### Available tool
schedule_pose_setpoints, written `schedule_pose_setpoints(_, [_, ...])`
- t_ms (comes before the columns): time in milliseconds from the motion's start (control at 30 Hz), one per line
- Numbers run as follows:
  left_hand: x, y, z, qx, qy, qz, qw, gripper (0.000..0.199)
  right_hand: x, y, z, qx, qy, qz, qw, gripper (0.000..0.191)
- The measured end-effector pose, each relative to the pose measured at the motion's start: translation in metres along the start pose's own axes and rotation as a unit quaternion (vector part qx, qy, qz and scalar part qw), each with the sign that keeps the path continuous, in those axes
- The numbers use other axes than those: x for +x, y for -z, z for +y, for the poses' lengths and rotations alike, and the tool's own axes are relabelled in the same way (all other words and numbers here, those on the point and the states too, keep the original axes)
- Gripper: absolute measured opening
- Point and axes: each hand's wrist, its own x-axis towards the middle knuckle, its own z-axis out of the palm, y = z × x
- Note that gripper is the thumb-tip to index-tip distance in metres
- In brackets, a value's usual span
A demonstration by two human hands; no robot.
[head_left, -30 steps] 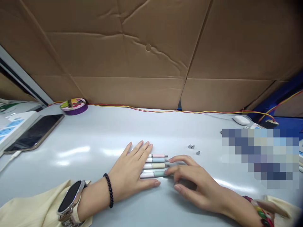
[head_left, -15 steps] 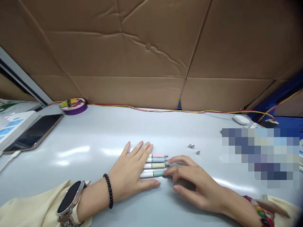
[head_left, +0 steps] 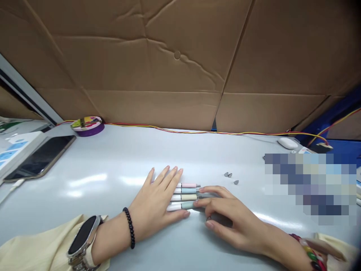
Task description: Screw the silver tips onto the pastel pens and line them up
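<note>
Several click pens lie side by side on the table: a pink-ended pen [head_left: 188, 185], a blue-ended pen [head_left: 188, 191], a cream-ended pen [head_left: 188, 197] and a green-ended pen [head_left: 187, 205]. Across their white barrels my left hand [head_left: 158, 197] rests flat, fingers spread, thumb below the green-ended pen. My right hand [head_left: 235, 216] is curved at the pens' right ends, with its index and middle fingertips at or against them. A small dark metal piece [head_left: 208, 218] shows at my right thumb tip; the finger behind it is hidden. Several small grey metal pieces [head_left: 228, 175] lie beyond my right hand.
A phone [head_left: 42, 158] with a white cable lies at the left beside a white box [head_left: 19, 148]. A round purple tin [head_left: 88, 128] stands at the back. Thin cables [head_left: 169, 130] run along the cardboard wall [head_left: 146, 75]. At the right are a white mouse [head_left: 287, 143] and a blurred patch.
My right fingertips have shifted slightly left at the pens' ends, and the green-ended pen has moved a little left. My left hand stays on the pens, its thumb slightly farther left.
</note>
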Motion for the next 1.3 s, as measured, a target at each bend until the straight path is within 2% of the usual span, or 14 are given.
schedule_pose_setpoints(267, [0.002, -0.002, -0.003, 0.016, -0.001, 0.024, 1.0, 0.08, 0.0, 0.001, 0.0, -0.003, -0.009, -0.005, 1.0, 0.003])
schedule_pose_setpoints(433, [0.002, 0.0, -0.003, 0.005, -0.015, 0.016, 1.0, 0.07, 0.0, 0.0, 0.0, 0.003, 0.006, 0.008, 1.0, 0.007])
schedule_pose_setpoints(533, [0.002, 0.0, -0.004, -0.007, -0.025, 0.01, 1.0, 0.075, -0.001, 0.002, 0.001, -0.005, 0.009, 0.061, 0.998, 0.011])
schedule_pose_setpoints(633, [0.001, 0.0, -0.003, -0.029, -0.048, 0.029, 0.998, 0.078, -0.001, 0.007, 0.004, -0.038, -0.029, 0.135, 0.99, 0.012])
schedule_pose_setpoints(733, [0.0, 0.003, -0.001, -0.051, -0.084, 0.055, 0.994, 0.058, 0.0, 0.011, 0.009, -0.069, -0.08, 0.164, 0.981, 0.01])
schedule_pose_setpoints(833, [-0.001, 0.006, 0.0, -0.047, -0.124, 0.062, 0.989, 0.023, 0.001, 0.011, 0.013, -0.071, -0.114, 0.155, 0.979, 0.012])
schedule_pose_setpoints(933, [0.0, 0.008, 0.001, -0.039, -0.149, 0.07, 0.986, 0.007, 0.0, 0.009, 0.013, -0.061, -0.131, 0.145, 0.979, 0.014])
schedule_pose_setpoints(1033, [0.001, 0.007, 0.0, -0.033, -0.167, 0.092, 0.981, 0.005, -0.001, 0.009, 0.013, -0.052, -0.139, 0.145, 0.978, 0.014])
schedule_pose_setpoints(1133, [0.001, 0.005, 0.001, -0.033, -0.188, 0.137, 0.972, 0.003, -0.003, 0.009, 0.014, -0.04, -0.129, 0.158, 0.978, 0.014])
schedule_pose_setpoints(1200, [-0.001, 0.004, 0.002, -0.069, -0.201, 0.176, 0.961, 0.006, -0.005, 0.009, 0.014, -0.028, -0.108, 0.175, 0.978, 0.014])
schedule_pose_setpoints(1300, [-0.004, 0.002, 0.004, -0.173, -0.19, 0.211, 0.943, 0.023, -0.009, 0.007, 0.012, -0.005, -0.068, 0.212, 0.975, 0.019])
